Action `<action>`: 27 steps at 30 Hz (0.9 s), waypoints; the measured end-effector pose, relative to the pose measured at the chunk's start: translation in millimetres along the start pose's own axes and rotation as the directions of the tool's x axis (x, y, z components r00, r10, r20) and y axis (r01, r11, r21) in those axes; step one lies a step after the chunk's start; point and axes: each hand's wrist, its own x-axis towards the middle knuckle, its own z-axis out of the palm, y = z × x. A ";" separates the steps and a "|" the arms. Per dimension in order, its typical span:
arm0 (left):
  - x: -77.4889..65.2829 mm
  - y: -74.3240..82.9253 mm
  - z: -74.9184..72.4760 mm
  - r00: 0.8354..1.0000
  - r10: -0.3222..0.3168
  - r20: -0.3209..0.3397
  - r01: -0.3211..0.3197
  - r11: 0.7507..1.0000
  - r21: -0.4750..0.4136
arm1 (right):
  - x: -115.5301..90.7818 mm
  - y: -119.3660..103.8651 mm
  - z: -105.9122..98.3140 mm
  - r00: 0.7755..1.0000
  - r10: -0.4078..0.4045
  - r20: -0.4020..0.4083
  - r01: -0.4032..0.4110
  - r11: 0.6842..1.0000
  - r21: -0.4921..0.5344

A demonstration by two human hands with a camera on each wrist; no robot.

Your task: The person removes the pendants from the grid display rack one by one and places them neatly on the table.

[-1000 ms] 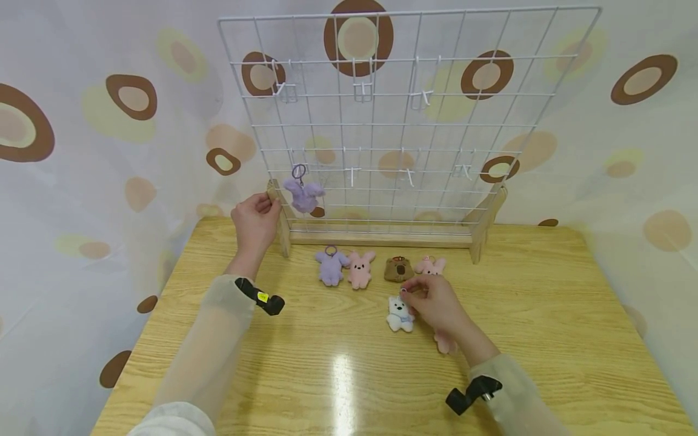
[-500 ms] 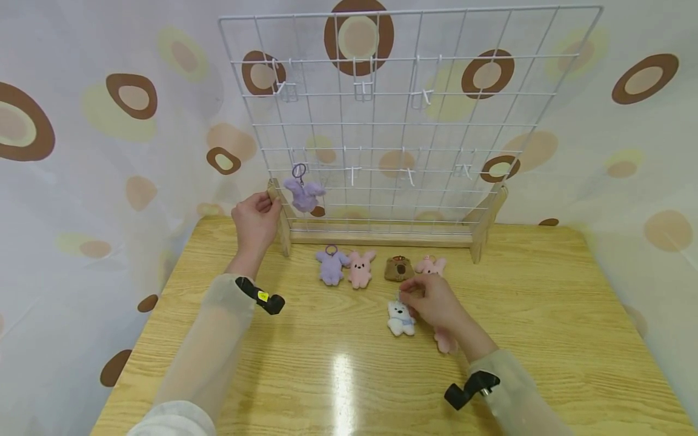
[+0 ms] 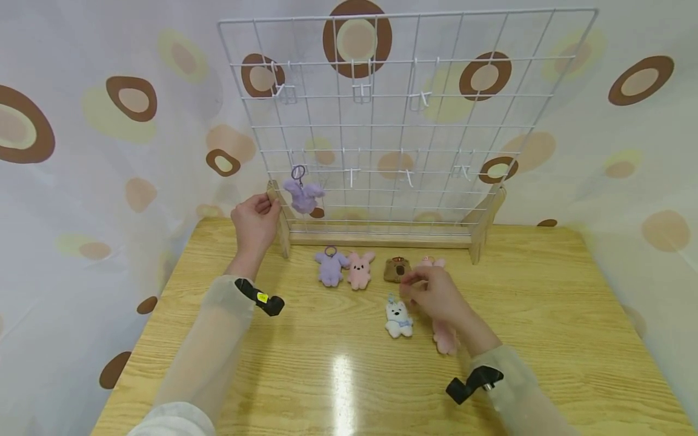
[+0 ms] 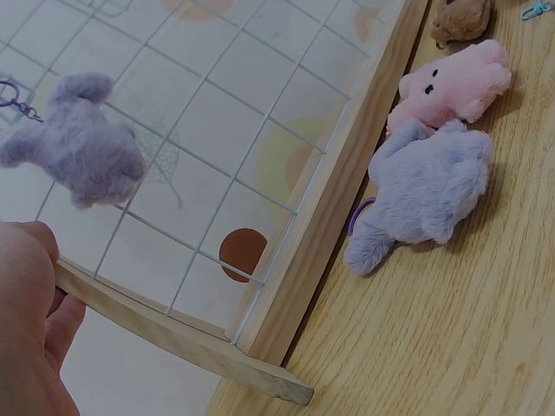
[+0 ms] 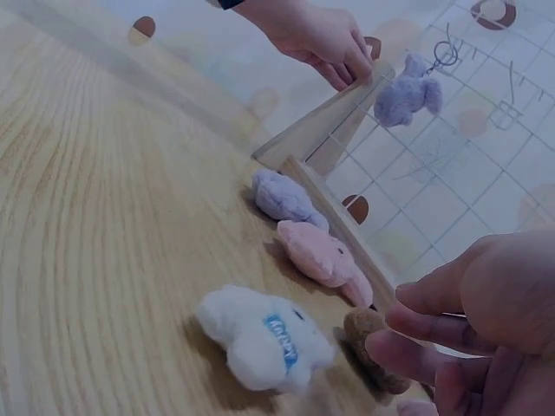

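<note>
My left hand grips the wooden side leg of the white wire grid rack. Just right of that hand, a fluffy purple plush keychain hangs from a hook by its ring. My right hand hovers over the table with fingers loosely bent and nothing between them. Beside its fingertips lies a white bear plush keychain with a blue scarf, on its back. A brown plush sits just beyond those fingers. Under the right hand and wrist, a pink plush is partly hidden.
A purple plush and a pink bunny plush lie side by side before the rack's base bar. Another pink plush shows behind the right hand. Several white hooks stick out from the grid in two rows.
My right hand has let go of the white bear plush's ring and lifted slightly away from it. The bear now lies a little nearer the front. My left hand has stayed put.
</note>
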 end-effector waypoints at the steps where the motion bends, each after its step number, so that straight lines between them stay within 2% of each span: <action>1: 0.1 -0.3 -0.1 1.000 0.000 0.000 0.000 1.000 0.000 | 1.0 -1.8 -0.8 1.000 -0.010 -0.001 0.010 1.000 -0.008; 11: 1.1 -3.0 -0.7 1.000 0.004 -0.001 -0.004 1.000 0.009 | 20.2 -26.6 -10.2 0.997 -0.062 -0.039 0.060 0.997 -0.049; 19: 0.5 0.8 -0.7 1.000 0.000 0.009 0.000 1.000 0.001 | 44.5 -63.5 -14.0 0.987 -0.135 -0.090 0.133 0.991 -0.027; 24: -0.2 2.5 -0.9 1.000 -0.006 0.013 0.007 1.000 -0.007 | 60.2 -85.3 -6.5 0.980 -0.156 -0.127 0.154 0.988 -0.019; 27: -0.1 2.2 -0.8 1.000 -0.005 0.010 0.005 1.000 -0.003 | 69.5 -96.0 4.5 0.973 -0.161 -0.162 0.171 0.984 0.045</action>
